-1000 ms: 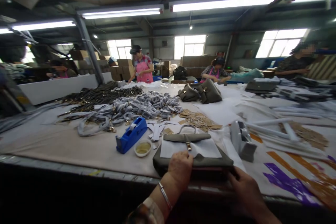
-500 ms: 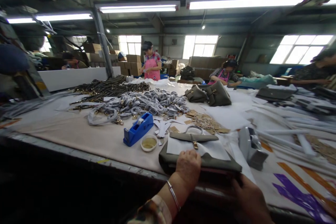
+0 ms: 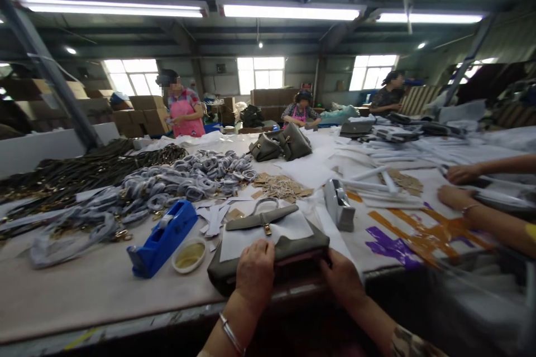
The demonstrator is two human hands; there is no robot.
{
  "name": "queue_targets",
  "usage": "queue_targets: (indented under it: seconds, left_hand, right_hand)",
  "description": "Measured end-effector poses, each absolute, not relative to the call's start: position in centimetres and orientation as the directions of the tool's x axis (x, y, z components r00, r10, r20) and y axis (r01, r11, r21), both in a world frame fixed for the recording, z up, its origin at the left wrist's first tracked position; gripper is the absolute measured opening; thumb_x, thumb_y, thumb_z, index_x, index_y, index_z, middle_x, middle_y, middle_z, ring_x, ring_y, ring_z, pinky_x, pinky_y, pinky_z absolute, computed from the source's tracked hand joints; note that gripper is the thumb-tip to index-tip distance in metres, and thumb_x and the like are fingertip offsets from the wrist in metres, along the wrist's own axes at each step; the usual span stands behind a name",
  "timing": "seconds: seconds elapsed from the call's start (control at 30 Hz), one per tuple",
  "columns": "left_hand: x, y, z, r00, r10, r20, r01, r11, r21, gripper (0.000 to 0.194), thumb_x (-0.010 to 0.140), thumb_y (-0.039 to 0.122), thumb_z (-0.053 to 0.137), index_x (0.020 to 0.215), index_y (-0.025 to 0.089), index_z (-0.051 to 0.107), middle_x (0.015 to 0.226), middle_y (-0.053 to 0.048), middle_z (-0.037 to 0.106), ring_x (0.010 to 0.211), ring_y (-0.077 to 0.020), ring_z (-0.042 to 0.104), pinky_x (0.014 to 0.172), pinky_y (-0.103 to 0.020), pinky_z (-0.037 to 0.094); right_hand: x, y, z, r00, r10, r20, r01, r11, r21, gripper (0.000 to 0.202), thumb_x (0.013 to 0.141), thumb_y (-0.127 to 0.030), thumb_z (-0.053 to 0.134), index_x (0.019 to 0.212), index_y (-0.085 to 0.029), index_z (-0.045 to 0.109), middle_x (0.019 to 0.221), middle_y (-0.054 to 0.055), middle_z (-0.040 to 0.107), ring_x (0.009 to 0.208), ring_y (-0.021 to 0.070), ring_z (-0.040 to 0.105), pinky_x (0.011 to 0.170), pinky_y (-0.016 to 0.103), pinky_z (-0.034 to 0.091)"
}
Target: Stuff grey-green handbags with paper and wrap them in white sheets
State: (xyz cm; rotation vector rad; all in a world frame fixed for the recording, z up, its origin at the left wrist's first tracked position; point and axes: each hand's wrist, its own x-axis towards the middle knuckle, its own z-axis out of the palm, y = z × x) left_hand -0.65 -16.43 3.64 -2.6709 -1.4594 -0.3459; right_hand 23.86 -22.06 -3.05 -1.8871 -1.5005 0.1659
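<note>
A dark olive handbag (image 3: 301, 242) lies at the table's front edge, with a white sheet (image 3: 243, 242) under its strap flap and gold clasp. My left hand (image 3: 256, 270) is closed on the bag's near edge, its fingers curled over the sheet and leather. At the bag's right end my right hand (image 3: 342, 279) grips the edge, thumb on top and its other fingers partly hidden. A clear-wrapped handle ring stands behind the flap. Left of the bag are a small dish (image 3: 189, 255) and a blue tape dispenser (image 3: 163, 239).
Wrapped grey straps (image 3: 201, 173) heap at the left. A grey dispenser (image 3: 340, 205) stands right of the bag, beside orange and purple strips (image 3: 393, 245). Another person's hands (image 3: 458, 184) work at the far right. Two bags (image 3: 293, 142) sit further back.
The view has turned to the right, so the bag and table items appear further left. Another person's hands have come into view at the right. Both my hands remain on the bag.
</note>
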Motion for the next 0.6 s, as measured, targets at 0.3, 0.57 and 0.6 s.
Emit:
queue_targets:
  seconds: [0.3, 0.57, 0.6]
  left_hand:
    - [-0.3, -16.3, 3.9, 0.522, 0.822, 0.229, 0.836, -0.546, 0.058, 0.052, 0.087, 0.018, 0.068, 0.138, 0.017, 0.057, 0.124, -0.010, 0.064, 0.116, -0.0265, 0.060, 0.103, -0.041, 0.046]
    - [-0.8, -15.9, 1.6, 0.553, 0.789, 0.268, 0.823, -0.568, -0.026, 0.043, 0.093, 0.015, 0.056, 0.136, 0.020, 0.061, 0.118, -0.008, 0.067, 0.108, -0.0240, 0.063, 0.097, -0.038, 0.048]
    - [-1.0, -15.8, 0.9, 0.557, 0.781, 0.282, 0.820, -0.572, -0.037, 0.043, 0.094, 0.014, 0.054, 0.136, 0.021, 0.061, 0.120, -0.009, 0.068, 0.108, -0.0237, 0.064, 0.098, -0.038, 0.049]
  right_hand:
    - [23.9, -22.0, -2.9, 0.321, 0.891, 0.321, 0.809, -0.082, -0.581, 0.025, 0.096, -0.035, 0.050, 0.094, -0.019, 0.070, 0.088, 0.010, 0.076, 0.085, 0.0258, 0.071, 0.074, 0.033, 0.050]
    - [25.4, -22.2, -2.8, 0.267, 0.889, 0.372, 0.811, 0.001, -0.585, 0.022, 0.096, -0.028, 0.050, 0.090, -0.020, 0.070, 0.087, 0.008, 0.075, 0.084, 0.0235, 0.071, 0.075, 0.032, 0.052]
    - [25.9, -22.4, -2.6, 0.260, 0.874, 0.411, 0.816, 0.028, -0.577, 0.023, 0.096, -0.028, 0.049, 0.091, -0.020, 0.070, 0.087, 0.007, 0.074, 0.082, 0.0232, 0.070, 0.075, 0.032, 0.052]
